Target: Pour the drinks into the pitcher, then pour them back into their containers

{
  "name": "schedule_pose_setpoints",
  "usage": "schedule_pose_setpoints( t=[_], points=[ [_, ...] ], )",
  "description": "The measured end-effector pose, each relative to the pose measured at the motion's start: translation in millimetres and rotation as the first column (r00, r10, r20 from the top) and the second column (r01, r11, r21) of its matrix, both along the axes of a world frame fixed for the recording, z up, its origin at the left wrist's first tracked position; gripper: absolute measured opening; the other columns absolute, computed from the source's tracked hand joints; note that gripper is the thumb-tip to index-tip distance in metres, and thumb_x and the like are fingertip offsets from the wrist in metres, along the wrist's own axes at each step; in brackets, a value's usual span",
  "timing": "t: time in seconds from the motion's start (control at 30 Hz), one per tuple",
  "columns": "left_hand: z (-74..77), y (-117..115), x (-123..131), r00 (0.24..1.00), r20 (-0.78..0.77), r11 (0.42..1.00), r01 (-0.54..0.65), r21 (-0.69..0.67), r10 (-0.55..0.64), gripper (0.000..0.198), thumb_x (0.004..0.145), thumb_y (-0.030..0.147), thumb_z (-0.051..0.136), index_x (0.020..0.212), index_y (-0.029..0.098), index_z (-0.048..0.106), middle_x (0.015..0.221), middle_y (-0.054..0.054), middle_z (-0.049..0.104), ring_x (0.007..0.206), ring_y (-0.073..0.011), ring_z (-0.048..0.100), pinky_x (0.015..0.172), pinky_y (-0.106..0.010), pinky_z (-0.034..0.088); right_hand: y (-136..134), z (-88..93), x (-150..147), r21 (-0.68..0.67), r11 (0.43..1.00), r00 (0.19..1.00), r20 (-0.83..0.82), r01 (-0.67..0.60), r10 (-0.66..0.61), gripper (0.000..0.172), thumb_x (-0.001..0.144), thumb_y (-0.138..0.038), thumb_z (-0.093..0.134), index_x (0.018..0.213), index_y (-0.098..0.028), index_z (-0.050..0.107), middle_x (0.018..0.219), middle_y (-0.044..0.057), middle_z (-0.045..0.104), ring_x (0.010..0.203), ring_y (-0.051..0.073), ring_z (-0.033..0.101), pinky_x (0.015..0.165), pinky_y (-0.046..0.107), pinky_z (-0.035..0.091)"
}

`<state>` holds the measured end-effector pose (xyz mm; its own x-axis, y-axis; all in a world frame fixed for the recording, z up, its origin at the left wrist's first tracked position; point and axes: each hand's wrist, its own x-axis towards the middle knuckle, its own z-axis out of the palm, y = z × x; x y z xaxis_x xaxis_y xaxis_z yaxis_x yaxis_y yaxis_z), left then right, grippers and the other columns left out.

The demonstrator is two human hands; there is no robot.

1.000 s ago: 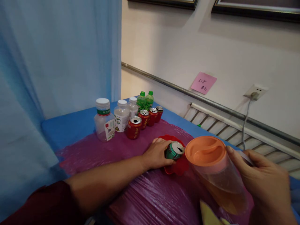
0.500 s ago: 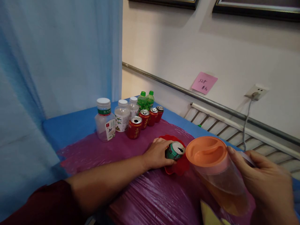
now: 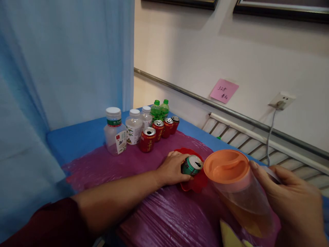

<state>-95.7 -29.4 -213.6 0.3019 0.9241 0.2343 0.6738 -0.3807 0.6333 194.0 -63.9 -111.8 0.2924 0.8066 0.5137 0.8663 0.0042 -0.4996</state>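
My left hand [image 3: 174, 168] is wrapped around a green drink can [image 3: 189, 168], which leans to the right with its opened top facing me. Beneath the can lies a red scalloped dish [image 3: 190, 186]. In my right hand [image 3: 293, 192] is the handle of a clear plastic pitcher [image 3: 253, 209] with an orange lid [image 3: 226, 166]. The pitcher is tilted, its lid end close beside the can's top, and brownish liquid lies in its lower part. Whether any liquid passes between pitcher and can is too small to tell.
Red cans [image 3: 147, 140], white-capped bottles [image 3: 115, 133] and green bottles [image 3: 164, 109] stand toward the back left. Purple plastic sheeting [image 3: 164, 219] covers part of the blue table [image 3: 74, 128]. A blue curtain [image 3: 84, 58] hangs left; a radiator [image 3: 246, 151] lines the wall. Something yellow [image 3: 228, 235] sits at the bottom edge.
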Motion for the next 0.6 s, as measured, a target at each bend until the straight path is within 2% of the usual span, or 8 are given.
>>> schedule_pose_setpoints(
  t=[0.6],
  points=[
    [0.0, 0.0, 0.6, 1.0, -0.013, 1.0, 0.012, -0.005, -0.012, 0.074, 0.066, 0.047, 0.09, 0.133, 0.032, 0.064, 0.123, -0.003, 0.071, 0.118, -0.0324, 0.061, 0.104, -0.046, 0.04, -0.6, -2.2, -0.4, -0.012, 1.0, 1.0, -0.003, -0.014, 0.014, 0.061, 0.071, -0.081, 0.063, 0.057, -0.022, 0.054, 0.05, -0.003, 0.038, 0.047, 0.012, 0.042, 0.039, 0.023, 0.032]
  ],
)
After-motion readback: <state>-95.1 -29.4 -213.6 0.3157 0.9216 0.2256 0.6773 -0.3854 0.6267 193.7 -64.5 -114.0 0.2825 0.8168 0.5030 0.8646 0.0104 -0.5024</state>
